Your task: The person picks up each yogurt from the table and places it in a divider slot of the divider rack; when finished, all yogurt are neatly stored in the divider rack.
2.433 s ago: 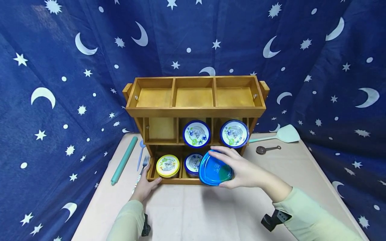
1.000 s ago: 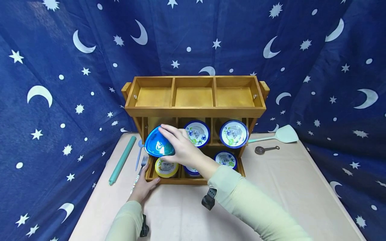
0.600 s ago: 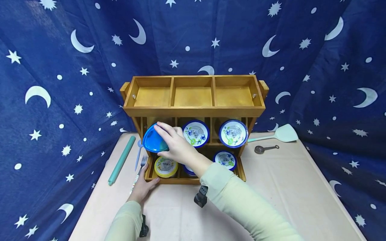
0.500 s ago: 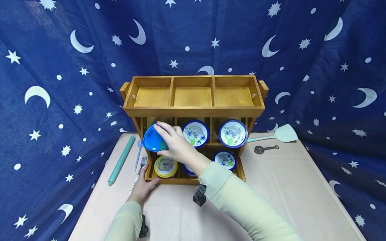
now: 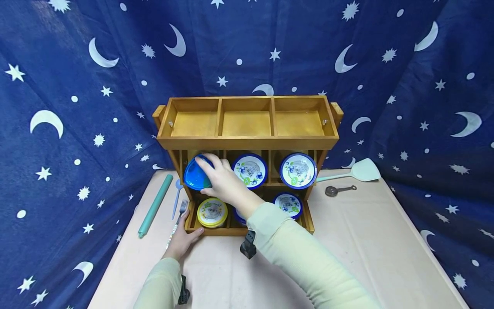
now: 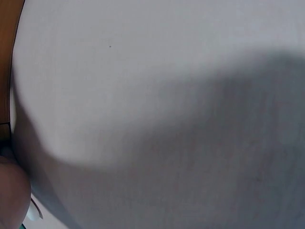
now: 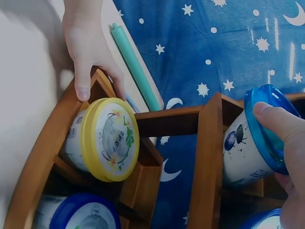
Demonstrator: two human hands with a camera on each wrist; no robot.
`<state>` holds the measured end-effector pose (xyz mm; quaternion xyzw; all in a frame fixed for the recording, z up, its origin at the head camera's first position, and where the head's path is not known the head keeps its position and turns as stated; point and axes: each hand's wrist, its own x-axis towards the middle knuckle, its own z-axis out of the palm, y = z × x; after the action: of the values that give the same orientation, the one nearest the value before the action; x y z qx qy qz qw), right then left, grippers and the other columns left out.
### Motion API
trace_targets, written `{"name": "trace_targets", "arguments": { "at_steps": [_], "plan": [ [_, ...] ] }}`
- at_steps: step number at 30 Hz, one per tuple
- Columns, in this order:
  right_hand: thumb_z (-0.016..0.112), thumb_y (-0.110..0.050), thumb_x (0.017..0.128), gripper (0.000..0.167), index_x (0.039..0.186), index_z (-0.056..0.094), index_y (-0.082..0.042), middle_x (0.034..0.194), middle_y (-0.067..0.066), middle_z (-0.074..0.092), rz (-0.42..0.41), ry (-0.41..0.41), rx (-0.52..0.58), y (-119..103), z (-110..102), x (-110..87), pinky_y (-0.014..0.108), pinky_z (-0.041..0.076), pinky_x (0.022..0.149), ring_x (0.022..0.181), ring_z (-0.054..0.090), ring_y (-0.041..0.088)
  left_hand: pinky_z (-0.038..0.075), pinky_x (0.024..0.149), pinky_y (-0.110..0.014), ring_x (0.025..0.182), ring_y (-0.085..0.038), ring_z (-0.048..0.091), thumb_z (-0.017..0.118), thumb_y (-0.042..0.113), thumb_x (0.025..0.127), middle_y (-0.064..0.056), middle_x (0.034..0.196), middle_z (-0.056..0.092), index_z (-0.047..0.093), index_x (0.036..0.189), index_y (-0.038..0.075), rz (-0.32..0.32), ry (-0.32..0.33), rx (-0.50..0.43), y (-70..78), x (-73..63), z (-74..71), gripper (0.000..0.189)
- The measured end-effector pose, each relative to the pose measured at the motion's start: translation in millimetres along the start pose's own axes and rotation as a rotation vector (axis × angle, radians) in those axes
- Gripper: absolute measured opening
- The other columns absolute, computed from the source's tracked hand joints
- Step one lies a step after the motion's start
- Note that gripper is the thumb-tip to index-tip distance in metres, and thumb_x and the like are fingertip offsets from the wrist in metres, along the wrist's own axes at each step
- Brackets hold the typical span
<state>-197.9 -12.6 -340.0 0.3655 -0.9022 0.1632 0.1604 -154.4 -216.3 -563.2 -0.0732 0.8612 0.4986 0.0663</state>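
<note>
My right hand grips a white tub with a shiny blue lid at the left compartment of the rack's middle tier. In the right wrist view, the thumb lies on the rim of this tub, whose lower part sits inside the compartment. My left hand holds the lower left corner of the wooden rack, thumb at the front edge and fingers along the side. A yellow-lidded tub stands in the bottom left compartment, beside that hand. The left wrist view shows mostly tablecloth.
Blue-lidded tubs fill the middle tier's centre and right; two more are below, one partly behind my right arm. Left lie a green rod, a blue spoon and a fork. Right lie a pale spatula and a dark measuring spoon.
My right hand has carried the blue-lidded tub from the bottom right, across to the left and up into the middle tier's left compartment. My left hand has stayed at the rack's corner.
</note>
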Motion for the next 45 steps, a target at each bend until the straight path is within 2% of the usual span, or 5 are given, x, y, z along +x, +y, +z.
{"name": "trace_targets", "arguments": {
  "at_steps": [4, 8, 14, 27, 45],
  "plan": [
    [0.076, -0.037, 0.077, 0.084, 0.146, 0.032, -0.017, 0.144, 0.012, 0.031, 0.034, -0.026, -0.005, -2.8, -2.0, 3.0, 0.042, 0.044, 0.096, 0.12, 0.043, 0.036, 0.016, 0.11, -0.053, 0.137, -0.04, 0.019, 0.072, 0.046, 0.078, -0.021, 0.153, 0.015, 0.011, 0.151, 0.016, 0.004, 0.001, -0.009, 0.2, 0.8, 0.1, 0.1],
    [0.075, -0.042, 0.077, 0.084, 0.146, 0.032, -0.02, 0.145, 0.009, 0.032, 0.05, -0.05, -0.079, -4.2, -3.4, 2.9, 0.043, 0.043, 0.097, 0.122, 0.042, 0.035, 0.015, 0.11, -0.053, 0.137, -0.04, 0.017, 0.072, 0.046, 0.078, -0.021, 0.153, 0.014, 0.011, 0.151, 0.014, 0.019, -0.004, -0.012, 0.3, 1.2, 0.2, 0.1],
    [0.074, -0.047, 0.077, 0.085, 0.146, 0.031, -0.022, 0.145, 0.007, 0.033, 0.044, -0.049, -0.166, -2.6, -4.2, -0.5, 0.044, 0.045, 0.09, 0.121, 0.041, 0.035, 0.014, 0.11, -0.055, 0.137, -0.041, 0.015, 0.071, 0.048, 0.078, -0.021, 0.154, 0.012, 0.009, 0.151, 0.015, 0.007, -0.008, 0.001, 0.6, -0.4, -0.4, 0.101],
    [0.071, -0.054, 0.075, 0.089, 0.147, 0.029, -0.023, 0.146, 0.005, 0.033, 0.036, -0.029, -0.265, 1.5, -5.5, -7.6, 0.043, 0.044, 0.088, 0.121, 0.041, 0.033, 0.015, 0.109, -0.055, 0.137, -0.042, 0.016, 0.071, 0.048, 0.078, -0.021, 0.153, 0.013, 0.01, 0.151, 0.016, -0.011, -0.006, 0.022, 2.2, -1.7, -0.6, 0.101],
    [0.069, -0.058, 0.075, 0.09, 0.147, 0.03, -0.021, 0.146, 0.005, 0.035, 0.009, 0.02, -0.26, 9.4, -13.9, -23.7, 0.042, 0.043, 0.087, 0.122, 0.04, 0.031, 0.015, 0.108, -0.057, 0.136, -0.043, 0.017, 0.07, 0.053, 0.077, -0.021, 0.153, 0.012, 0.009, 0.152, 0.018, -0.02, -0.003, 0.035, -3.1, 2.8, 1.1, 0.103]
  ]
}}
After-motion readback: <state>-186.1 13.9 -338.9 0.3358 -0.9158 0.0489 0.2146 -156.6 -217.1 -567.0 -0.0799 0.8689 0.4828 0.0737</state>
